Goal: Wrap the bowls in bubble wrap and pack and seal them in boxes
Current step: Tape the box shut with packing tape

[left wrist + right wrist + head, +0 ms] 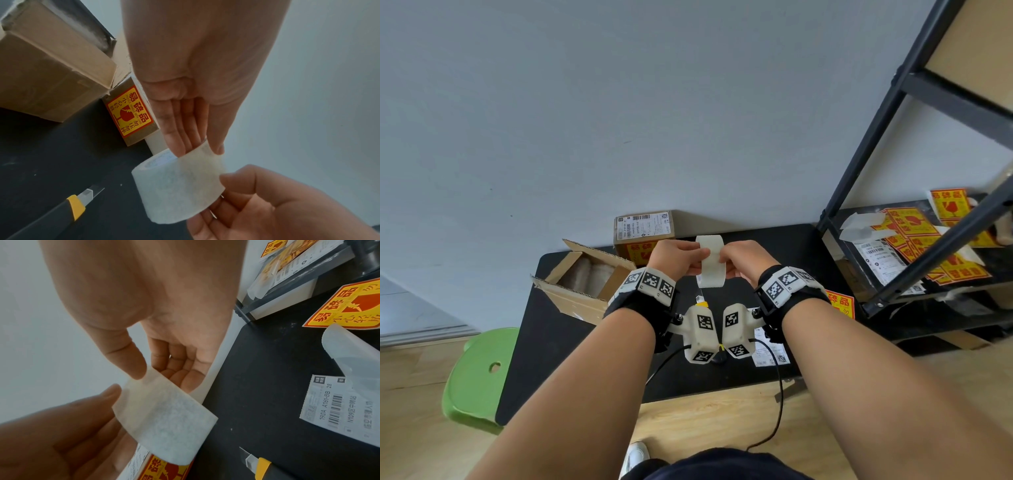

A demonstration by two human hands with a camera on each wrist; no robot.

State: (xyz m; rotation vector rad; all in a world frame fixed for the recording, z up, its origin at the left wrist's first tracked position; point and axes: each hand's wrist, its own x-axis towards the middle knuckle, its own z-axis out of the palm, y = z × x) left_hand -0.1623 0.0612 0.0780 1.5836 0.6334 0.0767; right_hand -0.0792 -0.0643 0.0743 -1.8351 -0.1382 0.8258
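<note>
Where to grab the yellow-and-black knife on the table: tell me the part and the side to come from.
Grip the knife by its black handle, from the near table edge. The blade is extended and points away toward the boxes, so the handle end lies nearest and is safe. It lies flat on the table, so the fingers should close across the handle's sides from above.

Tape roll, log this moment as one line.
tape roll held by left hand and right hand | open box unsealed | knife on table
</note>
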